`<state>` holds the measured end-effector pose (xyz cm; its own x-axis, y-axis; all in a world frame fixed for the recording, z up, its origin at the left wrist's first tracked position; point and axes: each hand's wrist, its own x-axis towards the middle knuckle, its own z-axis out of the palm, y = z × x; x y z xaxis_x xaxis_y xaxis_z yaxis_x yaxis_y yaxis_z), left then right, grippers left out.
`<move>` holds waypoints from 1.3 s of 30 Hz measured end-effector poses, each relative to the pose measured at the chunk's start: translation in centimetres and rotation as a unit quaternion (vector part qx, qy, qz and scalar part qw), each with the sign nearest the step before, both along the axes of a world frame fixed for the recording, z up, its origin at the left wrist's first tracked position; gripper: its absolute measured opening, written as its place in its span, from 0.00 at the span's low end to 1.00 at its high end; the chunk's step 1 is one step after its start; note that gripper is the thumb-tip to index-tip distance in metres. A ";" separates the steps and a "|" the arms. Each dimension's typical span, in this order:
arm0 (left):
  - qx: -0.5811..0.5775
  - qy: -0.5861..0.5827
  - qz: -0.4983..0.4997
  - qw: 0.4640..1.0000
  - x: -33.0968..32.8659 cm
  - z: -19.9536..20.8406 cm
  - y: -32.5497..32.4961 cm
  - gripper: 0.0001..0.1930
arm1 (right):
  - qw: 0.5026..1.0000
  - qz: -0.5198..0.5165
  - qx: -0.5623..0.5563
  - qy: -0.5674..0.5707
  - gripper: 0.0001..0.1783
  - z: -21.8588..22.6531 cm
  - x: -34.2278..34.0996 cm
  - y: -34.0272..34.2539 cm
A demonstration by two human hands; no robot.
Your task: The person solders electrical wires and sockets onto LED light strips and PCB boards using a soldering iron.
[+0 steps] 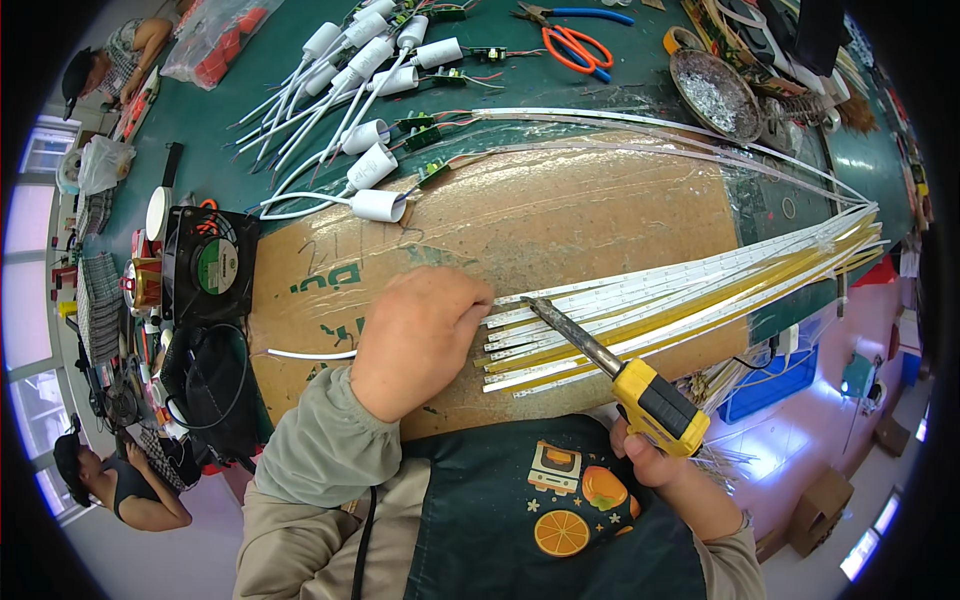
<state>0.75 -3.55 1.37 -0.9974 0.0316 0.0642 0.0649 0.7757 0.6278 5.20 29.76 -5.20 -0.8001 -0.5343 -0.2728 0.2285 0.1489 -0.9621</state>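
My right hand [655, 458] is closed round a yellow and black soldering iron [660, 408]. The iron's dark tip meets, or nearly meets, the end of the topmost strip in a bundle of white and yellow LED strips [640, 308]. Beside that tip my left hand [425, 335] is closed, thumb and forefinger pinched together at the strip end. What it pinches is hidden by the fingers. A white cable [310, 354] comes out from beneath this hand on the left. The strips fan over a marked cardboard sheet [600, 200] and gather at the far right.
White lamp sockets with green driver boards [375, 165] lie at the back, some wired to strips. Pliers and orange-handled cutters [575, 50] are behind. A dish of solder scraps [715, 92] stands back right. A black fan [210, 262] stands left. Two people sit on the left.
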 end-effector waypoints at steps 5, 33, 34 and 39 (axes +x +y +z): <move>-0.023 0.009 -0.024 0.999 0.0 -0.2 0.0 0.02 | 1.000 -0.014 -0.015 -0.013 0.09 0.6 -0.2 -0.5; -0.003 -0.004 -0.027 1.000 -0.4 -0.2 -0.2 0.02 | 1.000 0.006 0.006 0.012 0.11 0.7 -0.6 -0.4; -0.001 0.001 -0.026 1.000 -0.4 -0.3 -0.1 0.02 | 1.000 0.006 0.006 0.012 0.11 0.8 -0.7 -0.5; -0.016 -0.001 -0.024 1.000 -0.4 -0.4 0.0 0.02 | 1.000 0.000 0.000 0.008 0.10 1.0 -0.6 -0.6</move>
<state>0.30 -3.60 0.94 -0.9949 0.0809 0.0596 0.1005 0.7912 0.6032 4.55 29.17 -4.19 -0.8045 -0.5341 -0.2599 0.2127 0.1496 -0.9656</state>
